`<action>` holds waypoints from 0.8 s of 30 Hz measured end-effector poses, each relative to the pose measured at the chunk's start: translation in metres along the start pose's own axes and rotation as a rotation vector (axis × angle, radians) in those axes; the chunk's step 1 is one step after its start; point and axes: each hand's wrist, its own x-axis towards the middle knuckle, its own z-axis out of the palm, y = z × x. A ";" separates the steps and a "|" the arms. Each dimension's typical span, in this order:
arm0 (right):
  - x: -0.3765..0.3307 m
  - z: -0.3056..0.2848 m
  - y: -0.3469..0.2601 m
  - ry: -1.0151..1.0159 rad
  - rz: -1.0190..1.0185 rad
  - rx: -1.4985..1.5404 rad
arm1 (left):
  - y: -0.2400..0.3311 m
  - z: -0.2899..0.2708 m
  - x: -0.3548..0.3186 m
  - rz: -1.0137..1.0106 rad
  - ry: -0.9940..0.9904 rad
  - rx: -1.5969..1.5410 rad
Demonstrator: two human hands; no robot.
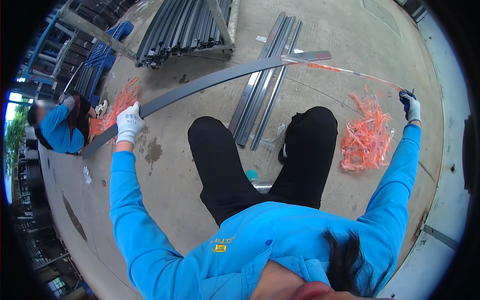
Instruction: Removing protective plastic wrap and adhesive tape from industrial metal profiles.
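My left hand, in a white glove, is closed around a long dark grey profile. The profile slants across in front of my knees, its far end above several other profiles lying on the floor. Out to the right, my right hand, in a white glove with dark blue fingers, is closed on a strip of clear and orange film. This strip stretches taut from the profile's far part to my fingers. Something small and dark shows at those fingertips; I cannot make it out.
Crumpled orange film lies by my right knee. A rack of stacked profiles stands ahead. At the left sits a person in blue, near more orange film. A pale wall panel borders the right.
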 end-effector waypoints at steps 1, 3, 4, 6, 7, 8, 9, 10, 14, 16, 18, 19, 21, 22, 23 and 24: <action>-0.014 0.001 -0.011 -0.067 0.042 0.139 | 0.007 -0.004 -0.005 -0.001 0.007 0.016; -0.040 -0.005 -0.030 -0.186 0.113 0.425 | 0.026 -0.022 -0.009 0.002 0.036 0.047; -0.045 -0.009 -0.030 -0.250 0.151 0.568 | 0.031 -0.026 -0.013 0.001 0.044 0.065; -0.008 -0.053 0.022 -0.244 0.013 0.745 | 0.031 -0.035 -0.016 0.031 0.090 0.054; 0.017 -0.081 0.070 -0.223 0.006 0.744 | 0.031 -0.035 -0.010 0.051 0.133 0.028; 0.026 -0.122 0.114 -0.185 0.001 0.920 | 0.032 -0.036 -0.003 0.072 0.176 0.000; 0.044 -0.252 0.134 -0.105 -0.058 1.033 | 0.047 -0.012 0.019 0.124 0.241 -0.108; 0.052 -0.215 0.145 -0.134 -0.020 1.058 | 0.035 -0.016 0.003 0.102 0.215 -0.069; 0.010 -0.111 0.083 0.264 -0.084 0.512 | 0.010 -0.044 -0.026 -0.013 0.376 -0.065; -0.034 -0.064 0.021 0.511 -0.131 0.195 | 0.030 -0.050 -0.014 0.023 0.398 -0.082; -0.044 0.000 0.008 0.220 -0.232 0.132 | 0.062 -0.059 0.005 0.075 0.437 -0.098; -0.059 0.051 -0.004 0.129 -0.246 0.070 | 0.071 -0.066 0.008 0.086 0.451 -0.088; -0.082 0.111 -0.017 -0.084 -0.288 -0.139 | 0.089 -0.076 0.018 0.130 0.467 -0.108; -0.085 0.133 -0.015 -0.117 -0.293 -0.099 | 0.096 -0.082 0.020 0.156 0.470 -0.118; -0.086 0.150 -0.009 -0.016 -0.236 -0.085 | 0.102 -0.087 0.021 0.183 0.473 -0.126; -0.075 0.162 0.004 0.043 -0.213 -0.024 | 0.105 -0.093 0.021 0.202 0.476 -0.128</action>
